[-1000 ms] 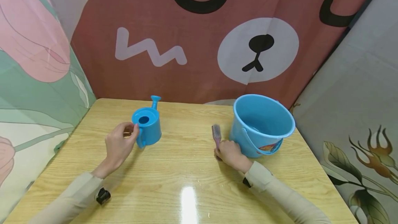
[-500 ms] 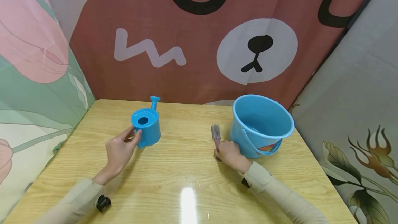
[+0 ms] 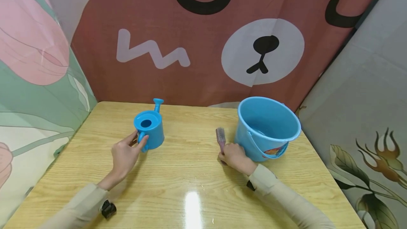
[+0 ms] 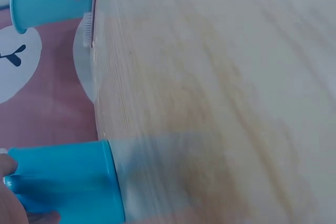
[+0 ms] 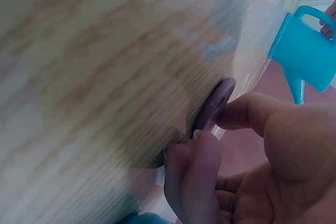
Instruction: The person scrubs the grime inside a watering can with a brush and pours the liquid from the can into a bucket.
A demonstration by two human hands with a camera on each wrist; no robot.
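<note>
- The left hand point(image 3: 124, 154) pinches the handle of the blue watering can point(image 3: 154, 135), thumb on the right side of the handle and fingers on its left.
- The watering can stands upright on the far left part of the wooden table point(image 3: 184, 172); its handle faces the near side and its spout point(image 3: 157, 106) points to the far side, slightly right, with a flared end. The round opening in its top shows dark.
- The right hand point(image 3: 235, 156) pinches the purple handle of a brush point(image 3: 220, 137) between thumb and fingers.
- The brush lies on the table right of the middle, its bristled head towards the far side, bristles up, and its grip end towards the near side.
- A light blue bucket point(image 3: 244, 133) stands upright at the far right, just beside the right hand; whether the two touch, I cannot tell. Its carrying loop hangs down on the near side, by a red and yellow sticker point(image 3: 272, 151).
- Both arms wear beige sleeves point(image 3: 270, 181); a small black device point(image 3: 108, 209) sits at the left wrist.
- Beyond the far edge hangs a reddish-brown cloth point(image 3: 178, 87) with a cartoon animal face.
</note>
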